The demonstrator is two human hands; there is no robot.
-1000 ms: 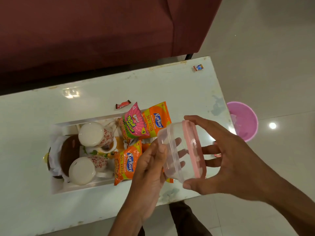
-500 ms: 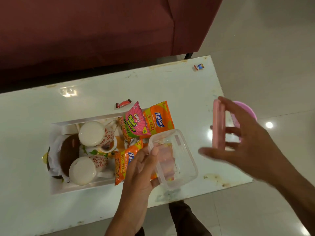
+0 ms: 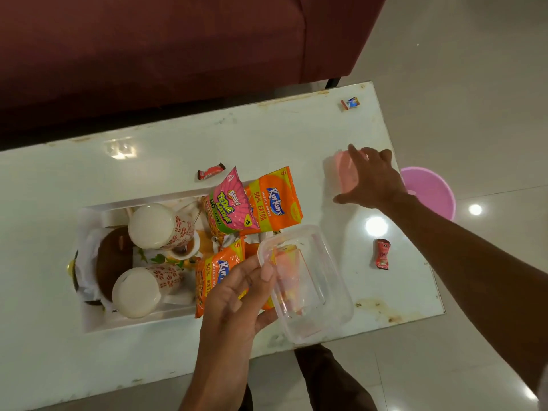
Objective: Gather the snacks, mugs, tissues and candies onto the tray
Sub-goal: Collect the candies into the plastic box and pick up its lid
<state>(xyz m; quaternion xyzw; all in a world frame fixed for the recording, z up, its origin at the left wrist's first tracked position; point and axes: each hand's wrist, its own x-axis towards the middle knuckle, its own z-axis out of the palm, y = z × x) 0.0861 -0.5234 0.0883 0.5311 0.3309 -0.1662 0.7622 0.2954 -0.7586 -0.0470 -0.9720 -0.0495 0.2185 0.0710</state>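
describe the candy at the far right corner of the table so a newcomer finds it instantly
Start at the white table and follow its far edge toward the dark red sofa, out to the right corner. The candy lies there alone on bare tabletop. Its wrapper is blue and white with a red end, unlike the other two loose candies, which are red.

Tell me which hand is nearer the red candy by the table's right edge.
Right. The right hand sets the pink lid down just beyond the candy; the left hand holds the clear box farther left.
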